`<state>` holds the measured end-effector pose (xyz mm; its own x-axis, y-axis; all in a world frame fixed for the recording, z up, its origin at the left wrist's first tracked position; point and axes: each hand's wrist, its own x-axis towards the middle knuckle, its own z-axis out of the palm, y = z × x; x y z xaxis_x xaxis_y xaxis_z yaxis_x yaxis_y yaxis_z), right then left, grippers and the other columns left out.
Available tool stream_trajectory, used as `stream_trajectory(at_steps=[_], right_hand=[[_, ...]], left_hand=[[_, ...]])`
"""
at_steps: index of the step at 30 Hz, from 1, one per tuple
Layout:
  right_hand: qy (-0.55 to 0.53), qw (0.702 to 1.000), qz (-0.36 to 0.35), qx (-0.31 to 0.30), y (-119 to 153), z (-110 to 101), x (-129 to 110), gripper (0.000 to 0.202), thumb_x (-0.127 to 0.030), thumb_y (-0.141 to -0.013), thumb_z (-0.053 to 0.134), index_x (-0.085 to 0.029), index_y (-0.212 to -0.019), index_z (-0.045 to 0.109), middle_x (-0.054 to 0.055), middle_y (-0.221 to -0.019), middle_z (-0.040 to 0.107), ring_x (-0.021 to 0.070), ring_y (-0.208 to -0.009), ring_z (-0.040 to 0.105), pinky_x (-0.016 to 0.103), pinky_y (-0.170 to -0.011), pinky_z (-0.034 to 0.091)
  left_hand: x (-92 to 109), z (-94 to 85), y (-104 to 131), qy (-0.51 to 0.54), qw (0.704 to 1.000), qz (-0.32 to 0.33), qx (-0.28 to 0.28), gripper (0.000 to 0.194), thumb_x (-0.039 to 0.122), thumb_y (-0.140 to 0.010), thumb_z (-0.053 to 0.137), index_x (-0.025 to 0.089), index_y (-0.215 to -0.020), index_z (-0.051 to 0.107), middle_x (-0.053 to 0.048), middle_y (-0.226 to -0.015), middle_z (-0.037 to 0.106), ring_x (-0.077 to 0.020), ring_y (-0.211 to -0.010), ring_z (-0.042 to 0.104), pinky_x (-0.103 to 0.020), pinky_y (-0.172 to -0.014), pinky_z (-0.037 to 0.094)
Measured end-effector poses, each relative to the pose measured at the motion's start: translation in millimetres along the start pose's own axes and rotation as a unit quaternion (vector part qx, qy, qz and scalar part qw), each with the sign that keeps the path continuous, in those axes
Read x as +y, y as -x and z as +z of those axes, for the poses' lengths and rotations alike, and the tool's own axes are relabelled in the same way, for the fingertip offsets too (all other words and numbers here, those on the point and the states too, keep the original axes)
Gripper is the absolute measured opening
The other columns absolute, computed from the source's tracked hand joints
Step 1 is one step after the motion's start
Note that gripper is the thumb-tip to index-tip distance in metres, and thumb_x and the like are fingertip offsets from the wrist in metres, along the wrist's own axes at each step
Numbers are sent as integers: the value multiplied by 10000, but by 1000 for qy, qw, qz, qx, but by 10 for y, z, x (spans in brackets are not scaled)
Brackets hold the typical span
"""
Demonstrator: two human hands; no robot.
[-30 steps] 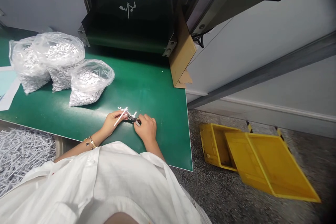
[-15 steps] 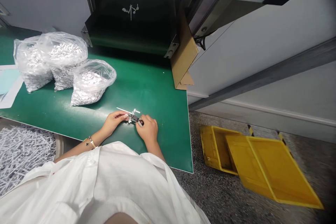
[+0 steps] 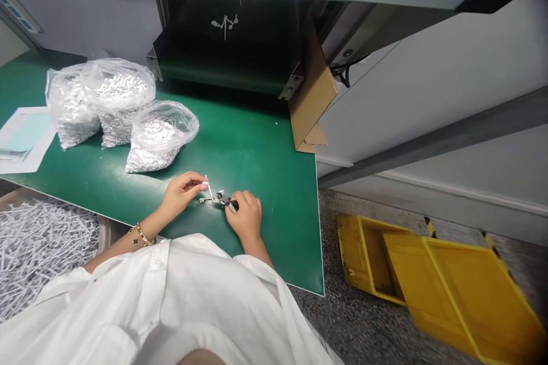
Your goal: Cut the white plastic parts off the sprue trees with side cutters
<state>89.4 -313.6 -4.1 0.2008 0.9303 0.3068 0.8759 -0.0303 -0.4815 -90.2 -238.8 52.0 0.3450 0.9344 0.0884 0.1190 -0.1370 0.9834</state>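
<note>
The left hand [image 3: 180, 194] pinches the upright stem of a small white branched piece [image 3: 209, 189] between thumb and fingers; the right hand [image 3: 245, 215] is wrapped around the handles of the cutters [image 3: 223, 198]. The piece sits between the 2 hands, over the green surface [image 3: 282, 194], with the cutters' tips right at its lower branches. Whether the blades bite is too small to tell.

The likeliest trouble is a bad cut: the branches crowd together, so a slightly tilted blade could nick a part or leave a stub. The left fingertips are near the tips, so a slip of the thin stem could bring skin under the blades. Because only that narrow stem is gripped, the piece could also twist as the handles close. A snipped bit could spring away across the surface, towards the 3 open bags [image 3: 152, 151] of white parts, and mix with the wrong kind.
</note>
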Motion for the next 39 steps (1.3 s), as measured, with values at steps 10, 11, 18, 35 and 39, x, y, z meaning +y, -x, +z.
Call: stream_trajectory(at_steps=[10, 11, 18, 35, 39], right_hand=[[-20, 1000, 10, -2, -1, -13, 5, 50, -214, -726, 554, -210, -773, 569, 9, -766, 554, 175, -760, 491, 284, -725, 315], [-19, 1000, 10, -3, -1, -13, 4, 49, -215, -726, 555, -210, -773, 570, 9, -766, 554, 175, -761, 492, 283, -725, 315], [-13, 1000, 10, -20, -6, -15, 7, 14, -209, -727, 566, -209, -740, 569, 4, -751, 549, 162, -745, 483, 275, -720, 304], [-60, 997, 56, 13, 18, -25, 58, 83, -197, -739, 505, -217, -658, 502, -21, -654, 514, 135, -609, 448, 243, -602, 295], [-54, 998, 31, 7, 22, -21, 46, 72, -195, -736, 516, -214, -668, 502, -17, -668, 519, 135, -617, 442, 243, -615, 295]], left_hand=[[-96, 121, 26, -58, 995, 20, -74, 136, 299, -808, 640, 177, -842, 691, -55, -866, 666, -156, -784, 617, -268, -723, 495], [-98, 122, 27, -62, 995, 22, -76, 135, 299, -812, 637, 179, -845, 690, -54, -868, 666, -156, -785, 617, -268, -725, 495], [-112, 125, 26, -77, 993, 31, -84, 125, 290, -819, 631, 182, -846, 689, -50, -870, 668, -156, -798, 619, -262, -741, 486], [136, -132, -118, -181, 974, 134, 36, 172, 346, -844, 606, 187, -845, 672, -47, -859, 675, -161, -816, 616, -284, -760, 489], [365, -504, -317, -273, 920, 187, 208, 186, 353, -857, 594, 191, -923, 657, -31, -884, 661, -150, -824, 601, -275, -786, 478]])
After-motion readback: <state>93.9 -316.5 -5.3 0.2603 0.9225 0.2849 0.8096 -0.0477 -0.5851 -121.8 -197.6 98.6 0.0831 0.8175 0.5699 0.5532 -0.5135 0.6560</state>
